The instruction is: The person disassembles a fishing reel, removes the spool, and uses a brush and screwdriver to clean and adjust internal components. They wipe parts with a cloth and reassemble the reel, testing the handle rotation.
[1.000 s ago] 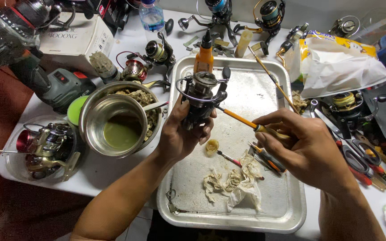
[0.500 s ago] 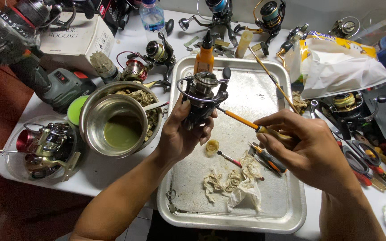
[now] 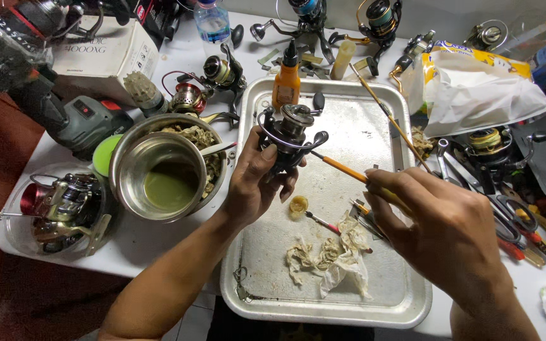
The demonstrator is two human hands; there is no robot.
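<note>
Gripped in the left hand (image 3: 254,183), a spinning reel (image 3: 289,136) is held above the metal tray (image 3: 374,120). An orange-handled tool (image 3: 349,172) is pinched by the right hand (image 3: 443,221), its tip at the reel. Below both, a crumpled rag (image 3: 330,256) lies.

A metal tray (image 3: 387,126) lies on the white bench (image 3: 159,243), with a crumpled rag (image 3: 330,259) near its front edge and an orange bottle (image 3: 287,79) upright at its back. Left of the tray, a steel bowl (image 3: 159,173) holds greenish liquid, and beside that a clear tub (image 3: 20,233) holds reel parts. A drill (image 3: 77,123) and a white box (image 3: 105,53) sit at the back left, and a plastic bag (image 3: 481,95) lies at the right.
</note>
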